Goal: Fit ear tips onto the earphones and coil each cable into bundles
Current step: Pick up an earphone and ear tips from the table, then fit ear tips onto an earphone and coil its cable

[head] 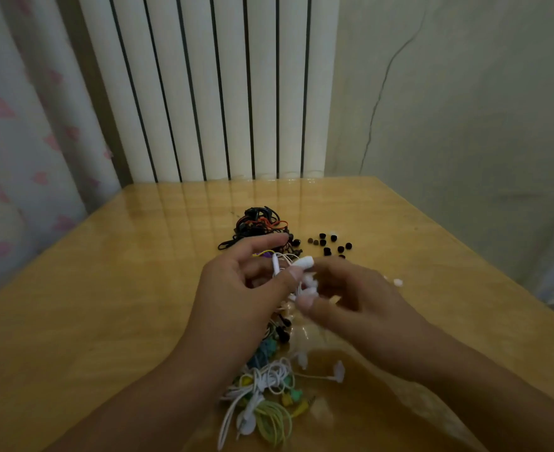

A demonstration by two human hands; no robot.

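Above the middle of the wooden table [106, 288], my left hand [239, 282] and my right hand [350, 295] meet over a white earphone [303, 263] and its thin white cable. My left thumb and fingers pinch the cable and a white stem. My right hand, blurred, grips the white earphone parts between thumb and fingers. Loose black ear tips [329, 244] lie scattered beyond my right hand. A white ear tip [398, 282] lies right of my right hand.
A heap of black and orange earphones [259, 225] lies beyond my hands. Between my forearms lies a tangle of white, green and yellow earphone cables [266, 396]. A white radiator [217, 86] and a wall stand behind the table; a curtain hangs at left.
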